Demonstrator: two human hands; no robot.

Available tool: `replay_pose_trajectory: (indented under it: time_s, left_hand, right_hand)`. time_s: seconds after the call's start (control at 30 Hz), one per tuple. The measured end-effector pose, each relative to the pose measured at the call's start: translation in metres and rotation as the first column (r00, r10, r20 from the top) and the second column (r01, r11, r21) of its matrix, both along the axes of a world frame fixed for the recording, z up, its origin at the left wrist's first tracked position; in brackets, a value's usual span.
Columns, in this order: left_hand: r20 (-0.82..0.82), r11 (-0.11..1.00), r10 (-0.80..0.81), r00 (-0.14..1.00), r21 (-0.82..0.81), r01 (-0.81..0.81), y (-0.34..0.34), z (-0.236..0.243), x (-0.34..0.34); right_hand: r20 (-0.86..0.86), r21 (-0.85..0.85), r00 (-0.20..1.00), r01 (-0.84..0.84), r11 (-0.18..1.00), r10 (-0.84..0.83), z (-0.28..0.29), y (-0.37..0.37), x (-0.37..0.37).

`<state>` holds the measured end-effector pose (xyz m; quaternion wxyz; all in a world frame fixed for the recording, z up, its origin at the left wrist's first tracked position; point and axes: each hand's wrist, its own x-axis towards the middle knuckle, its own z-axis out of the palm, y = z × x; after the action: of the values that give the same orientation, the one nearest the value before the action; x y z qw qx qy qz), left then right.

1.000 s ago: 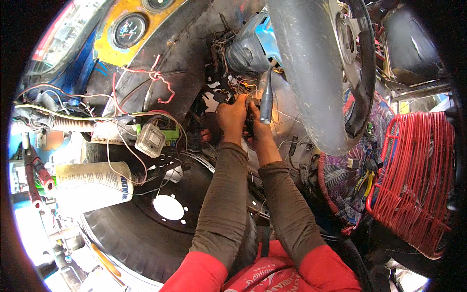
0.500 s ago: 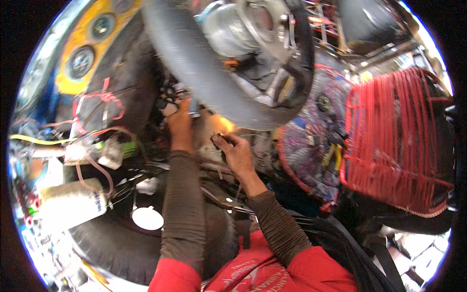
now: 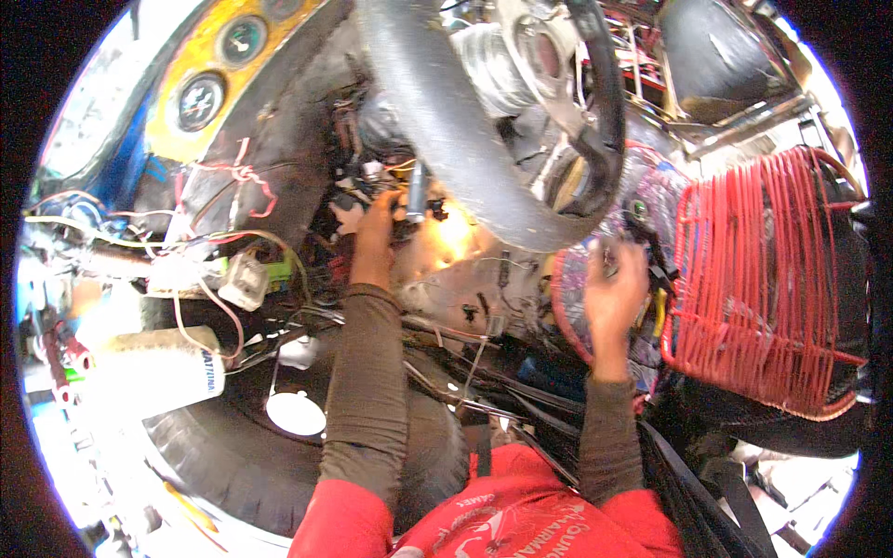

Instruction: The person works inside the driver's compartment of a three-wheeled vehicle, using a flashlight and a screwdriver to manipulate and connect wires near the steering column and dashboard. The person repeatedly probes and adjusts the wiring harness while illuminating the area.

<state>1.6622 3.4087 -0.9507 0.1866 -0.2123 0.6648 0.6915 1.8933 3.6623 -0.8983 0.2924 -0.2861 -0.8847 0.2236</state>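
Note:
My left hand [image 3: 374, 232] reaches in below the dashboard, its fingers closed among dark wires and small parts [image 3: 349, 200]; what they grip is hidden. Close to its right hangs a grey cylinder [image 3: 417, 191], pointing down, above a brightly lit patch of worn panel [image 3: 453, 237]. My right hand [image 3: 616, 293] is raised over a seat woven with purple and red cord [image 3: 581, 279]. Its fingers curl toward the thumb around something dark and small that I cannot make out. Just beyond it lie dark tools [image 3: 642, 223], and a yellow-handled tool [image 3: 659, 313] shows beside the wrist.
A large steering wheel [image 3: 446, 121] fills the space above my hands. At the right stands a red corded seat back [image 3: 758, 288]. Gauges sit in a yellow panel [image 3: 200, 102]. Loose wires [image 3: 242, 177], a white container [image 3: 172, 372] and a tyre [image 3: 233, 474] are at the left.
My right hand has moved right, from beside the lit panel to over the woven seat. My left hand stays among the wires. The whole view has shifted slightly.

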Motion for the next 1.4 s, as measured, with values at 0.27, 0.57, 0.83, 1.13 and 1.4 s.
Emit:
replay_pose_trajectory:
  time_s: [0.27,0.57,0.83,1.13,1.4]
  left_hand:
    - [0.043,0.980,-0.082,0.996,0.185,0.073,-0.006,0.025,0.016]
    - [0.024,0.997,0.007,1.000,0.077,-0.008,-0.007,-0.019,0.001]
    - [0.044,0.984,0.011,0.999,0.179,-0.018,-0.018,-0.015,-0.007]
    - [0.104,0.979,-0.056,0.993,0.199,0.035,-0.012,-0.008,-0.003]
    - [0.130,0.953,-0.106,0.986,0.298,0.063,-0.013,0.007,0.000]
  right_hand:
    - [-0.177,-0.983,0.971,-0.182,0.023,0.158,-0.075,-0.171,-0.143]
    - [-0.401,-0.911,0.916,-0.397,-0.108,0.014,-0.116,-0.192,-0.138]
    - [-0.082,-0.749,0.990,-0.139,0.647,0.118,-0.044,-0.075,-0.011]
    - [0.436,0.068,0.843,0.319,0.945,-0.316,-0.014,0.096,0.033]
    - [-0.061,-0.552,0.968,-0.236,0.800,0.243,-0.027,-0.021,0.014]
